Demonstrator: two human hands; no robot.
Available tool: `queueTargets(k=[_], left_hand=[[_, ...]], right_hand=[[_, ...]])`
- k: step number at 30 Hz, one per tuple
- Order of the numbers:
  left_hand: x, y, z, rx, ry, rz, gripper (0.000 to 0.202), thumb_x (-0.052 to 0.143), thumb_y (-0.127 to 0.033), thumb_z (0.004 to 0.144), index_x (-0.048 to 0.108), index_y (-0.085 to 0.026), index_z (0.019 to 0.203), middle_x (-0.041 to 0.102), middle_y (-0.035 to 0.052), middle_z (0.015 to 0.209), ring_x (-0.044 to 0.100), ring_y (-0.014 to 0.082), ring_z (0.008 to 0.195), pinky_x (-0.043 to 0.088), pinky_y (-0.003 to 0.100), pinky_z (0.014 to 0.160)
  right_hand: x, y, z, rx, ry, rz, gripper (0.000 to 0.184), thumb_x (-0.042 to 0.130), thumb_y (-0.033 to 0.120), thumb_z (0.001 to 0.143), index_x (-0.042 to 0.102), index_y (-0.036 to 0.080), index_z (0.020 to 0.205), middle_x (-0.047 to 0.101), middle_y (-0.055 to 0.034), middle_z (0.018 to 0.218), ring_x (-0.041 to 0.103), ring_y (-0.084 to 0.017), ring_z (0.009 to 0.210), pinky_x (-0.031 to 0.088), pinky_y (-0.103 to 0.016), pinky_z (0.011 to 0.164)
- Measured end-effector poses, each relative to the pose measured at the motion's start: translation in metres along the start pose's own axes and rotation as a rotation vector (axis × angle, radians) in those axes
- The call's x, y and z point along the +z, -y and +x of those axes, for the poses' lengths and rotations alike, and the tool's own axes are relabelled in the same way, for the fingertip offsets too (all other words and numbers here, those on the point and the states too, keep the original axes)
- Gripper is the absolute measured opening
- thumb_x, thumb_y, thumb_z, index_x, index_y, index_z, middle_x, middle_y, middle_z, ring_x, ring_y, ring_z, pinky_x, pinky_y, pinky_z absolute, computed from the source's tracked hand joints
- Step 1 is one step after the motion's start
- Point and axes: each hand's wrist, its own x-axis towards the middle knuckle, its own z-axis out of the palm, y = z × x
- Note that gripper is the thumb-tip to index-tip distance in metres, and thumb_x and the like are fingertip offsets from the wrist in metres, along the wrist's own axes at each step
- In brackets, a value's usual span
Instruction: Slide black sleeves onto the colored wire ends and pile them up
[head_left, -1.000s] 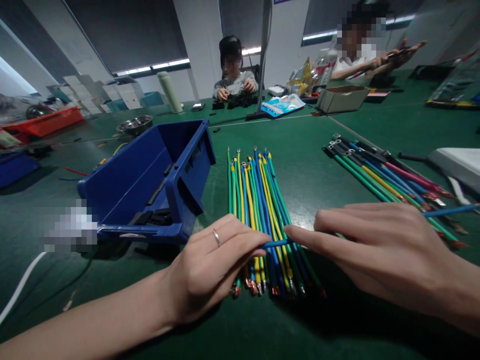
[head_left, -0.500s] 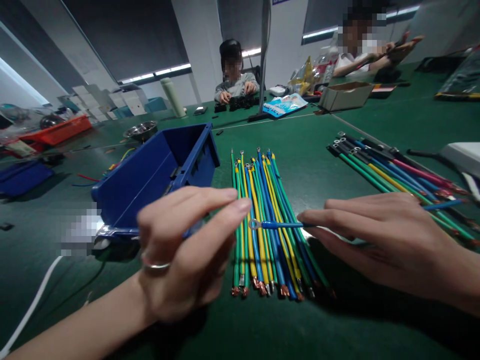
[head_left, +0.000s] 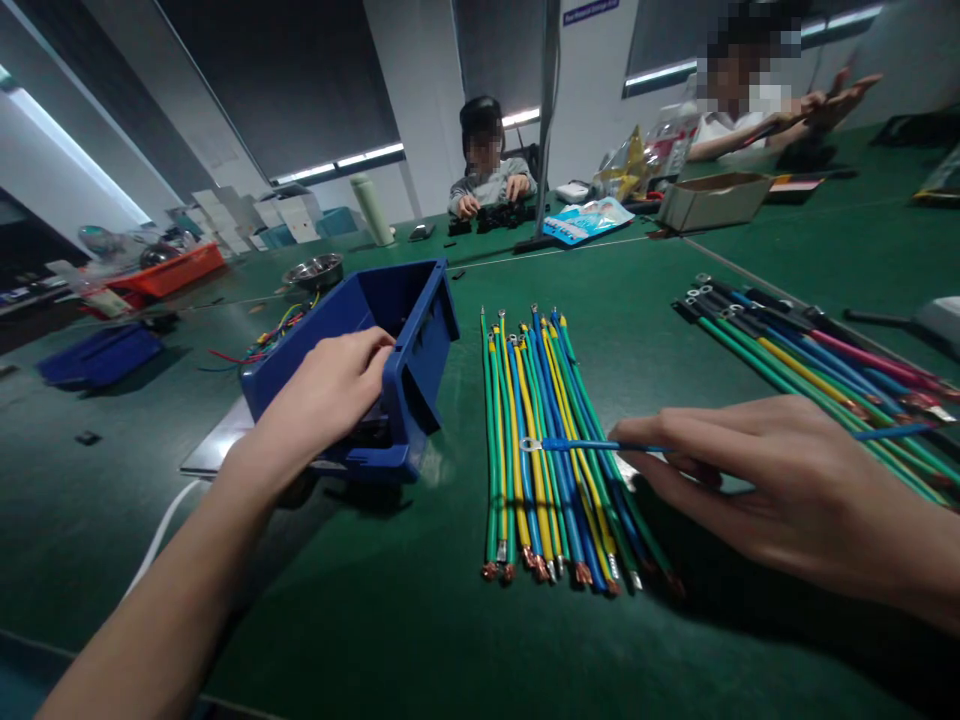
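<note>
One blue bin (head_left: 427, 345) at left partly hides the left hand (head_left: 326, 385), its grip impossible to tell; right of it, overlapping cables (head_left: 552, 402) defy counting; the right hand (head_left: 757, 480), forearm cut off, pinches one blue wire (head_left: 589, 445) over them

Gap between bin (head_left: 426, 350) and cables (head_left: 556, 400)

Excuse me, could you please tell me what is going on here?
A person's right hand holds a blue cable, its ring terminal pointing left across a row of cables. The left hand is inside the blue bin; its fingertips are hidden, so whether it grips anything is unclear. More cables lie to the right. On the far side, another person handles small black parts.
</note>
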Motion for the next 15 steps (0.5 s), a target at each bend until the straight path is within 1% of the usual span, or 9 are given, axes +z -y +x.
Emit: queueTargets(k=[1, 2, 3, 5, 6, 9, 12, 15], left_hand=[[0.002, 0.005, 0.001, -0.009, 0.104, 0.007, 0.032, 0.039, -0.034, 0.092, 0.068, -0.02, 0.095, 0.073, 0.0078, 0.093, 0.069, 0.0283, 0.088, 0.052, 0.036, 0.074], [0.004, 0.009, 0.001, -0.017, 0.174, 0.015, 0.031, 0.042, -0.036, 0.091, 0.069, -0.02, 0.093, 0.074, 0.0086, 0.092, 0.069, 0.0301, 0.087, 0.052, 0.037, 0.072], [0.006, 0.012, 0.001, -0.021, 0.218, 0.022, 0.03, 0.044, -0.037, 0.089, 0.069, -0.02, 0.09, 0.073, 0.0098, 0.092, 0.069, 0.0319, 0.087, 0.052, 0.039, 0.072], [0.01, 0.017, 0.001, 0.004, 0.259, 0.014, 0.028, 0.046, -0.036, 0.087, 0.07, -0.02, 0.086, 0.073, 0.0107, 0.094, 0.068, 0.0336, 0.089, 0.052, 0.042, 0.076], [0.011, 0.018, 0.001, 0.028, 0.288, -0.003, 0.028, 0.047, -0.035, 0.086, 0.07, -0.02, 0.086, 0.074, 0.0099, 0.096, 0.068, 0.033, 0.091, 0.052, 0.042, 0.079], [0.01, 0.021, 0.002, 0.117, 0.383, -0.083, 0.026, 0.048, -0.033, 0.085, 0.071, -0.022, 0.09, 0.075, 0.004, 0.101, 0.068, 0.0278, 0.096, 0.053, 0.037, 0.086], [0.008, 0.023, 0.002, 0.147, 0.439, -0.152, 0.026, 0.049, -0.031, 0.084, 0.071, -0.023, 0.094, 0.074, 0.0025, 0.107, 0.067, 0.0264, 0.099, 0.053, 0.036, 0.088], [0.007, 0.025, 0.002, 0.126, 0.444, -0.167, 0.026, 0.052, -0.027, 0.08, 0.072, -0.023, 0.095, 0.074, 0.0024, 0.105, 0.069, 0.0255, 0.095, 0.054, 0.036, 0.084]], right_hand=[[0.0, 0.0, 0.0, 0.009, 0.003, 0.012, 0.012, 0.053, 0.019, 0.093, 0.059, 0.018, 0.104, 0.062, 0.0026, 0.065, 0.052, -0.009, 0.045, 0.031, -0.026, 0.044], [0.0, 0.0, 0.0, 0.017, 0.006, 0.021, 0.012, 0.053, 0.019, 0.093, 0.059, 0.018, 0.103, 0.062, 0.0028, 0.064, 0.051, -0.008, 0.044, 0.03, -0.026, 0.043], [0.0, 0.0, 0.001, 0.022, 0.008, 0.026, 0.011, 0.053, 0.019, 0.093, 0.06, 0.018, 0.103, 0.061, 0.0032, 0.064, 0.049, -0.007, 0.043, 0.029, -0.026, 0.042], [0.0, 0.0, 0.001, 0.021, 0.016, 0.029, 0.011, 0.053, 0.019, 0.093, 0.06, 0.018, 0.102, 0.06, 0.0037, 0.063, 0.047, -0.006, 0.042, 0.028, -0.025, 0.042], [0.001, 0.0, 0.002, 0.017, 0.02, 0.029, 0.011, 0.053, 0.019, 0.094, 0.061, 0.017, 0.102, 0.06, 0.0038, 0.062, 0.047, -0.006, 0.042, 0.028, -0.025, 0.042], [0.001, -0.001, 0.001, 0.012, 0.013, 0.024, 0.012, 0.053, 0.019, 0.094, 0.061, 0.015, 0.102, 0.061, 0.0034, 0.063, 0.047, -0.006, 0.043, 0.029, -0.024, 0.043], [0.001, -0.001, 0.0, 0.019, 0.02, 0.025, 0.014, 0.053, 0.018, 0.094, 0.062, 0.014, 0.103, 0.063, 0.0021, 0.067, 0.048, -0.006, 0.044, 0.03, -0.024, 0.044], [0.001, -0.001, 0.0, 0.031, 0.031, 0.023, 0.014, 0.052, 0.019, 0.094, 0.063, 0.013, 0.102, 0.063, 0.0017, 0.066, 0.046, -0.005, 0.043, 0.03, -0.024, 0.044]])
